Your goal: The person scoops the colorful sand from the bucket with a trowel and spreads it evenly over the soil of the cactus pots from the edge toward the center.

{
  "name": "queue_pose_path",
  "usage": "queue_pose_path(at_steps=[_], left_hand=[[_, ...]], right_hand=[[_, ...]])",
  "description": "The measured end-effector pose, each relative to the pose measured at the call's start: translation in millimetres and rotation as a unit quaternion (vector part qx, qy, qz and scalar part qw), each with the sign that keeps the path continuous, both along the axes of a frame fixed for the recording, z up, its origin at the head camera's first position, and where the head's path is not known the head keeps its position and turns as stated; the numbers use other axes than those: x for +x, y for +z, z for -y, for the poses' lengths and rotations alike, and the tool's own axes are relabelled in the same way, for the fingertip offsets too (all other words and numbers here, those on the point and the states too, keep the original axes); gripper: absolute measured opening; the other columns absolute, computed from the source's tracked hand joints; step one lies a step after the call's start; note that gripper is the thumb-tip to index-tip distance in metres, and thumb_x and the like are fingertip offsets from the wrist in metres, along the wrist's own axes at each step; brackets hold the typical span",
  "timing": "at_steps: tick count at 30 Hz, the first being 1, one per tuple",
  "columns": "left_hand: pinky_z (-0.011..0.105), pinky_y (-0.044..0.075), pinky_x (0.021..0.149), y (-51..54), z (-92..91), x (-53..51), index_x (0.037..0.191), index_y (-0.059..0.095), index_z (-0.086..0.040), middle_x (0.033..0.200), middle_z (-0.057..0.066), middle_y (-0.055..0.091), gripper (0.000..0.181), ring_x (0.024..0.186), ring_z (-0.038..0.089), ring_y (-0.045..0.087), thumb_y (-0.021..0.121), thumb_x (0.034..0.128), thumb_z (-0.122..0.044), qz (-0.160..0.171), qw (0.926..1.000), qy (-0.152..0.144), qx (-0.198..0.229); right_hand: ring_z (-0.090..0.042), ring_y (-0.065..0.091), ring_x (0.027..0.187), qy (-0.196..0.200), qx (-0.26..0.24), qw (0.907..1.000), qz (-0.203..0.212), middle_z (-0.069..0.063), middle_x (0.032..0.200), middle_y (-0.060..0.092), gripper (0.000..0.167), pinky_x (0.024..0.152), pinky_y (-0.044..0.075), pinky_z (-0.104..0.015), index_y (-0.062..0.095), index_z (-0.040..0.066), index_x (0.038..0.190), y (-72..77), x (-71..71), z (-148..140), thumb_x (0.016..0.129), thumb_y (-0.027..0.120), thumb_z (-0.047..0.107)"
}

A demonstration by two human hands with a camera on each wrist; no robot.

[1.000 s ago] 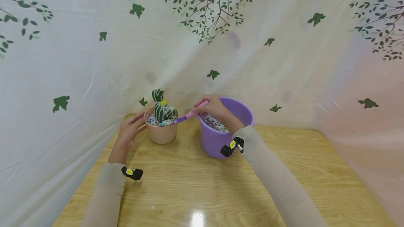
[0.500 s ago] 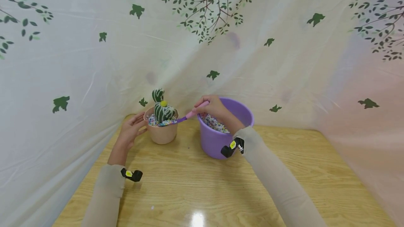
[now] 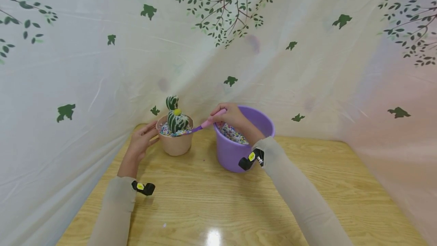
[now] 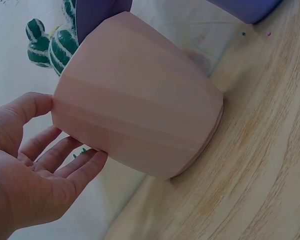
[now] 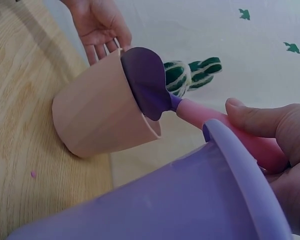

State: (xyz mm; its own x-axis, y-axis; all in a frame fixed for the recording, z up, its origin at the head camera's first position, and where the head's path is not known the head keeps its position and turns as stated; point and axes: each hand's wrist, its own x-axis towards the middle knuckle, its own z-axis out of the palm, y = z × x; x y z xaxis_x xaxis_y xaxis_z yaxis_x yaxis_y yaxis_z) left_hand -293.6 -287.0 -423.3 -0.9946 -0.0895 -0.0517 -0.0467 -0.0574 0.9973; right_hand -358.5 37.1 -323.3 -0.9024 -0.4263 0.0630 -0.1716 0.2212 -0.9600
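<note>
A peach plant pot [image 3: 176, 145] holds a striped green toy cactus [image 3: 176, 122] with a yellow flower, set in small multicoloured beads [image 3: 165, 129]. Beside it, my left hand [image 3: 140, 141] touches the pot's left side with thumb and fingertips, fingers fairly straight in the left wrist view. My right hand [image 3: 232, 116] grips the pink handle [image 3: 214, 118] of a small trowel, reaching across the purple bucket's rim. In the right wrist view the trowel's purple blade [image 5: 147, 82] lies over the pot's rim, its underside showing. Beads on its upper face are hard to tell from those in the pot.
The purple bucket [image 3: 232, 156] stands right of the pot, with more beads [image 3: 233, 134] inside. Both stand on a wooden table [image 3: 191, 196], where a few loose beads lie. A pale curtain [image 3: 266, 75] with leaf prints hangs close behind and along both sides.
The cactus and pot have shifted very slightly to the right. My left hand has moved only a little against the pot; my right hand and the trowel stay nearly still.
</note>
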Motion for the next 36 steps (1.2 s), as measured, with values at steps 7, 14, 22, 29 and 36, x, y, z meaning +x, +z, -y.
queue_pose_path(at_steps=[7, 14, 22, 29, 36], left_hand=[[0.047, 0.036, 0.122, -6.0, 0.2, -2.6, 0.160, 0.031, -0.011, 0.166, 0.011, 0.031, 0.059, 0.126, 0.003, 0.054, 0.053, 0.1067, -0.020, -0.004, 0.9999, 0.010, -0.002], [0.046, 0.038, 0.121, -12.5, -0.2, -6.4, 0.160, 0.034, -0.013, 0.165, 0.011, 0.034, 0.060, 0.118, 0.000, 0.056, 0.057, 0.1056, -0.026, -0.009, 0.9997, 0.020, -0.009], [0.044, 0.039, 0.121, -11.4, -1.3, -6.2, 0.159, 0.036, -0.014, 0.164, 0.012, 0.036, 0.059, 0.116, 0.001, 0.056, 0.056, 0.1054, -0.026, -0.003, 0.9996, 0.027, -0.005], [0.044, 0.038, 0.121, -10.9, -0.3, -6.6, 0.159, 0.036, -0.015, 0.165, 0.012, 0.035, 0.059, 0.116, 0.002, 0.056, 0.056, 0.1054, -0.025, -0.001, 0.9996, 0.028, 0.006], [0.044, 0.038, 0.121, -10.4, -1.0, -5.5, 0.159, 0.037, -0.014, 0.164, 0.013, 0.036, 0.059, 0.124, 0.007, 0.055, 0.057, 0.1054, -0.026, 0.000, 0.9995, 0.033, 0.000]], right_hand=[[-0.016, 0.060, 0.062, 0.003, 0.002, 1.0000, -0.009, 0.000, 0.069, 0.070, 0.016, 0.061, 0.053, -0.031, 0.071, -0.003, 0.097, -0.7, -0.4, 2, 0.084, 0.079, 0.000], [-0.015, 0.059, 0.059, 0.002, -0.002, 1.0000, -0.007, 0.000, 0.068, 0.070, 0.016, 0.059, 0.052, -0.029, 0.071, -0.004, 0.097, 1.4, 1.2, 1, 0.083, 0.079, -0.001], [-0.016, 0.059, 0.059, 0.003, -0.001, 1.0000, -0.006, -0.003, 0.067, 0.068, 0.015, 0.061, 0.053, -0.034, 0.070, -0.004, 0.096, 5.8, 3.9, 0, 0.084, 0.079, -0.001], [-0.016, 0.060, 0.061, 0.007, 0.003, 0.9999, -0.009, -0.002, 0.068, 0.069, 0.016, 0.066, 0.054, -0.040, 0.070, -0.004, 0.097, 7.0, 3.8, -1, 0.084, 0.079, 0.000], [-0.015, 0.061, 0.061, 0.004, 0.003, 0.9999, -0.010, -0.002, 0.070, 0.069, 0.016, 0.064, 0.054, -0.036, 0.070, -0.004, 0.097, 5.0, 2.2, -2, 0.084, 0.079, -0.001]])
